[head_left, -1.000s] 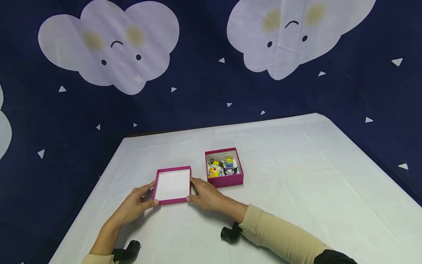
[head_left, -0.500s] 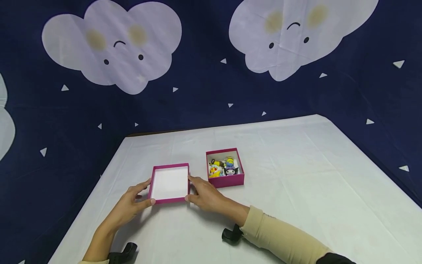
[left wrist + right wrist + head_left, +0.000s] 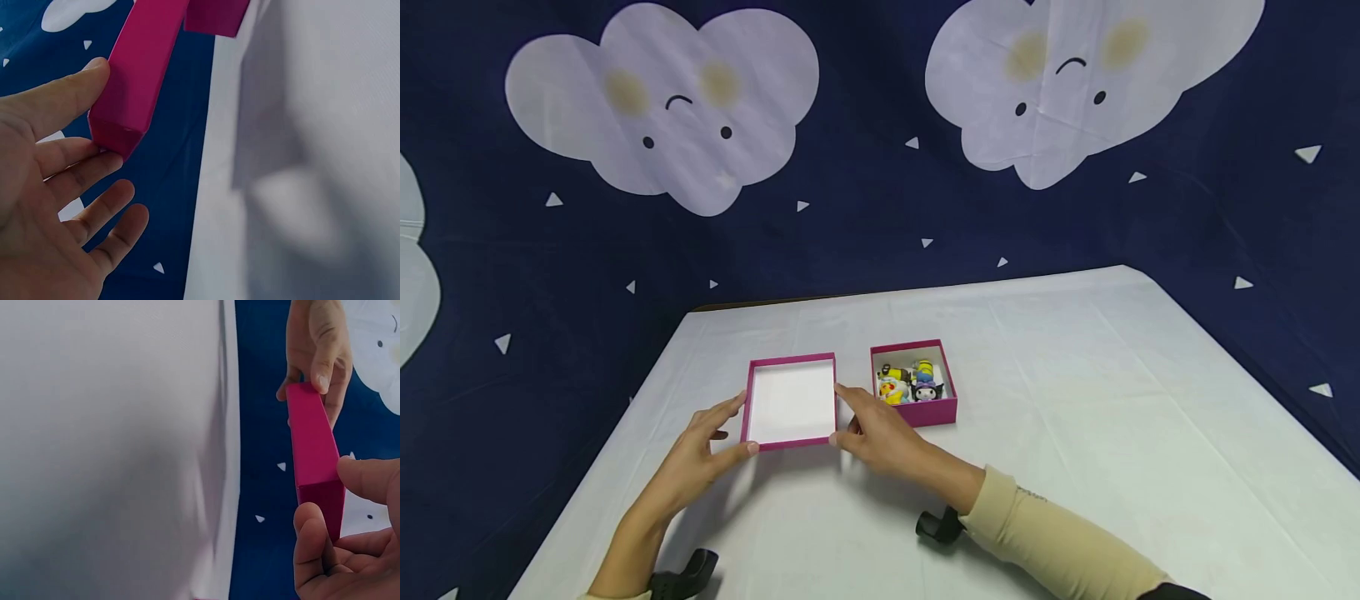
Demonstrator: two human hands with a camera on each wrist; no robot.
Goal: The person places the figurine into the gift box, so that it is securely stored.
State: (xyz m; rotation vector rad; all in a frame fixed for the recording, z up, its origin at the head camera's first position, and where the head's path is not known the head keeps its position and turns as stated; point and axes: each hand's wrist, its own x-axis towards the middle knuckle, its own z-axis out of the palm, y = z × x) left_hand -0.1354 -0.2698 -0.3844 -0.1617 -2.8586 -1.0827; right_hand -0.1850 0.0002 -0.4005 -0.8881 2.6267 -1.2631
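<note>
A square magenta box lid (image 3: 793, 402) with a white inside is held up between both hands, its hollow side facing the head camera. At its left edge, the left hand (image 3: 696, 458) pinches the corner with the thumb on one face and fingertips beneath, as the left wrist view shows. The right hand (image 3: 883, 432) grips the opposite edge, thumb on the near corner and fingers curled behind. Just right of that hand stands the matching magenta box (image 3: 934, 412), uncovered. Several small toy figurines (image 3: 927, 391) lie inside it, yellow, blue and black-and-purple.
A white cloth covers the table (image 3: 1075, 400). Behind it hangs a dark blue backdrop (image 3: 865, 167) with clouds and small triangles. Black wrist mounts (image 3: 685, 575) sit on both forearms, the right one low over the cloth.
Both hands have raised the lid away from the tabletop, after a small shift to the left. Its shadow now falls farther below it. The box with figurines stays put.
</note>
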